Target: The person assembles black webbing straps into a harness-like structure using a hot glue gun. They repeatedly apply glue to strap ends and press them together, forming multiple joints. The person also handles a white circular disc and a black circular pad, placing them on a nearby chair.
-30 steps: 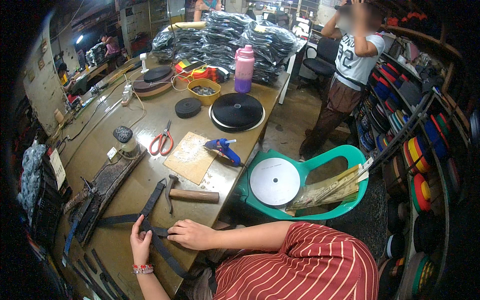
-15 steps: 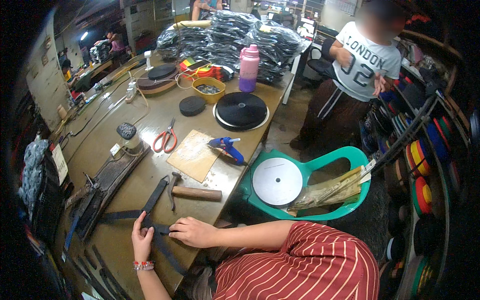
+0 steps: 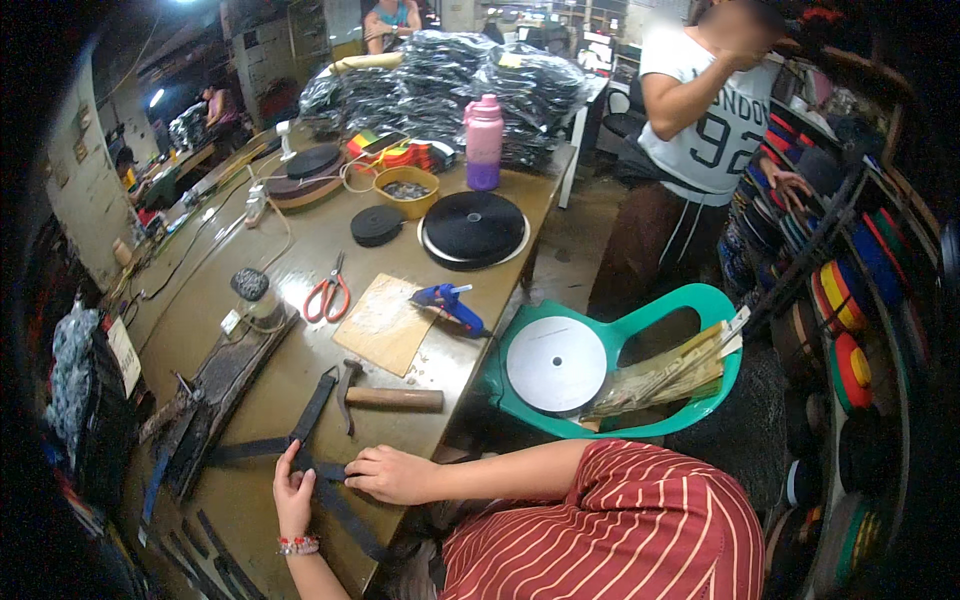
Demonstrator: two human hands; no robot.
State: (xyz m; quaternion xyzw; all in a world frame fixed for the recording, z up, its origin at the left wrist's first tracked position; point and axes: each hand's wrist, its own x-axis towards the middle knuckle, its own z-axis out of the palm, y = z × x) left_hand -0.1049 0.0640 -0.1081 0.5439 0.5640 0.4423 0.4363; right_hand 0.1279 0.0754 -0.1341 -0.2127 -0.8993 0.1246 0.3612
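Dark webbing straps [image 3: 318, 408] cross one another near the table's front edge, their arms spreading up, left and toward me. The upper arm ends in a small loop or ring. My left hand [image 3: 293, 497], with a beaded bracelet at the wrist, has its index finger stretched onto the crossing and its thumb apart. To its right, my right hand [image 3: 392, 476] curls its fingers over a short strap end beside the crossing; the fingertips are partly hidden. A hammer [image 3: 395, 398] with a wooden handle lies just beyond my hands.
Red-handled pliers [image 3: 327, 300], a tan board [image 3: 378, 335] and a blue glue gun [image 3: 450, 306] lie farther back. Black webbing rolls [image 3: 475, 225] and a pink-purple bottle [image 3: 482, 145] stand behind. A green plastic chair [image 3: 725, 340] is at right, near a standing person [image 3: 700, 130].
The view has shifted slightly. Both my hands keep their places at the strap crossing. The standing person at right has raised one hand toward the head and lowered the other toward the shelf.
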